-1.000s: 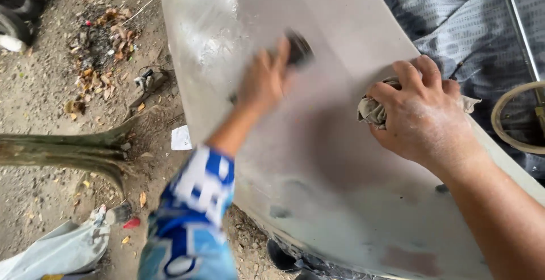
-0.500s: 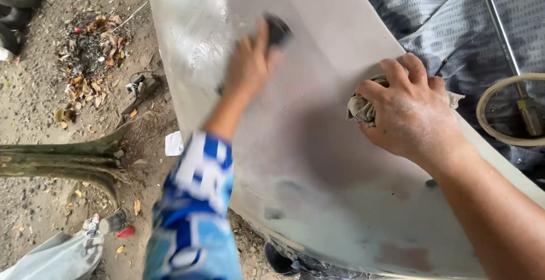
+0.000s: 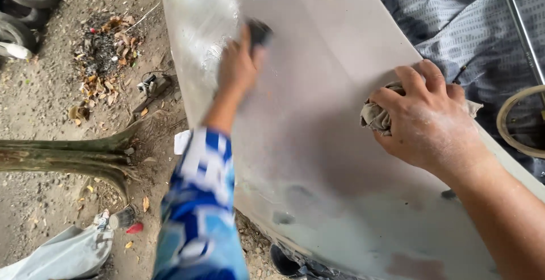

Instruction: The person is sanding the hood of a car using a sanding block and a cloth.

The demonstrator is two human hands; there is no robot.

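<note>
Head view shows a large pale body panel (image 3: pixel 318 144) lying across the scene — matt and dusty over most of its middle and right. The left hand (image 3: pixel 237 67) closes its grip on a dark sanding block (image 3: pixel 259 30) pressed to the far-left part, where the surface looks streaked and shiny. The right hand (image 3: pixel 428 118) clamps a crumpled rag (image 3: pixel 376 115) against the panel's right side. Darker patches along the near edge look unworked — roughly midway, I judge.
</note>
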